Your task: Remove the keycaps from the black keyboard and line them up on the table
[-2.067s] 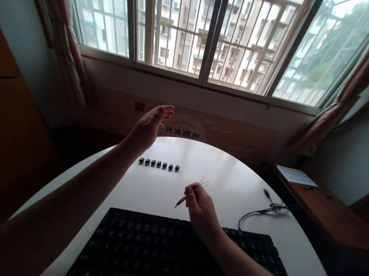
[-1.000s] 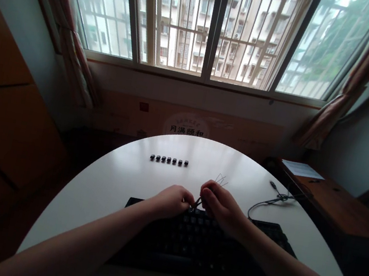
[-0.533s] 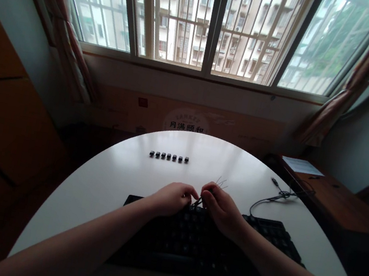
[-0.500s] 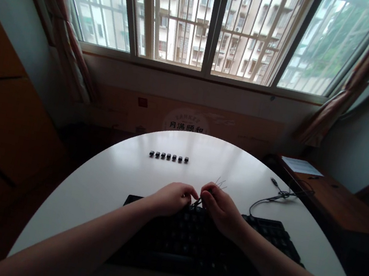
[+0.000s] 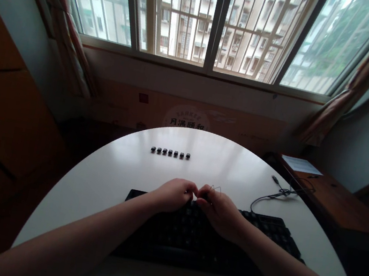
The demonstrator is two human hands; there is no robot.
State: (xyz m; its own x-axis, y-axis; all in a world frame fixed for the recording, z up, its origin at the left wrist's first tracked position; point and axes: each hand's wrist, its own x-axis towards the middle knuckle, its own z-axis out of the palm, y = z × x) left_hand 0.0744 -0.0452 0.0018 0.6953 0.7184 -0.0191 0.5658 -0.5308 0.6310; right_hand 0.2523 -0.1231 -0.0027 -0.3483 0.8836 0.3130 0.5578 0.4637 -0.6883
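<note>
A black keyboard (image 5: 181, 256) lies before me on the white table, with both forearms over it. My right hand (image 5: 217, 208) is closed around a keycap puller (image 5: 215, 189), whose thin bent wires stick up above the fingers. Right beside it, over the keyboard's back edge, my left hand (image 5: 176, 197) has thumb and forefinger drawn together, almost touching the right fingertips. Whatever sits between the left fingers is hidden. Farther back, several small black keycaps (image 5: 170, 153) stand in a straight row.
The round white table (image 5: 88, 197) has its curved edge toward the window. A black cable (image 5: 267, 196) runs from the keyboard and lies coiled at the right. Beyond it stands a brown wooden desk (image 5: 343, 209) with a paper (image 5: 301, 165) on top.
The puller has turned in my right hand: its wires now show as bent loops, and its dark end between the hands is no longer visible. The fingertips have come closer together.
</note>
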